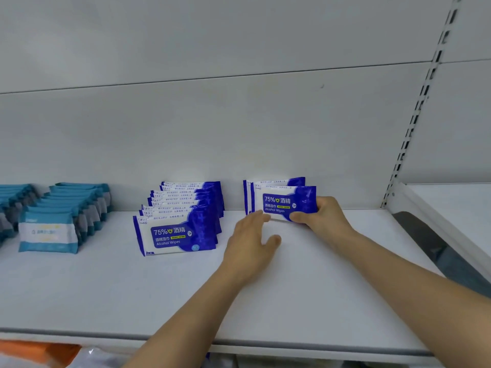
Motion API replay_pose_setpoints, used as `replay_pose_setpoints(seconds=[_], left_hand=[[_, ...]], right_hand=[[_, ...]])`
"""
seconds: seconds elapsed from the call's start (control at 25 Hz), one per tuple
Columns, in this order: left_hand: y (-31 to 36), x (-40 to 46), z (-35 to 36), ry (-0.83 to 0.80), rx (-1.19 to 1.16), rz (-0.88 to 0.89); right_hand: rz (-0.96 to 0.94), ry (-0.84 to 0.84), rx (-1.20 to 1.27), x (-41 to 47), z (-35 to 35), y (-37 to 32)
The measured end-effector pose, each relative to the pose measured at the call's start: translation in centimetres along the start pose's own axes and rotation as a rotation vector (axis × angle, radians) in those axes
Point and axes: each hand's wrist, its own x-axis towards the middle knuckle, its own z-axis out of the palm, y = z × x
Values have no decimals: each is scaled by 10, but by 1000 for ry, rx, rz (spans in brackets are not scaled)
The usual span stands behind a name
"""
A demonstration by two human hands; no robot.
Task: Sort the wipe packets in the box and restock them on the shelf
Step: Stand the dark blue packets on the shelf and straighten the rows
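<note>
Hands (281, 224) on upright, crosswise packet (285, 204)

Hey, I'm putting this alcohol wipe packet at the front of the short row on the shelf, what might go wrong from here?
1. The short row stands upright with only a few packets behind the front packet; once your right hand lets go, it may tip forward.
2. Your left hand rests open at the packet's lower left corner; pulling it back could drag the packet out of line.
3. The gap to the longer blue row is narrow, so a toppling packet might disturb it.
</note>
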Motion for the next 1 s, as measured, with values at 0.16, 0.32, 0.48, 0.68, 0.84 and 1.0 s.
replay_pose_setpoints(seconds=[0.16,0.32,0.48,0.68,0.84,1.0], left_hand=[[-5,10,8,-22,176,9],[-8,16,14,-17,255,-6],[-11,17,16,-17,287,-3],[-12,17,12,-53,333,3],[-5,0,6,-30,380,63],[9,-65,-3,15,453,180]], right_hand=[[7,20,-192,22,10,7],[65,69,-345,33,14,5],[73,68,-439,32,13,3],[30,123,-628,-9,3,-1],[-146,92,-907,-75,-2,-3],[-208,54,-1011,-145,-11,4]])
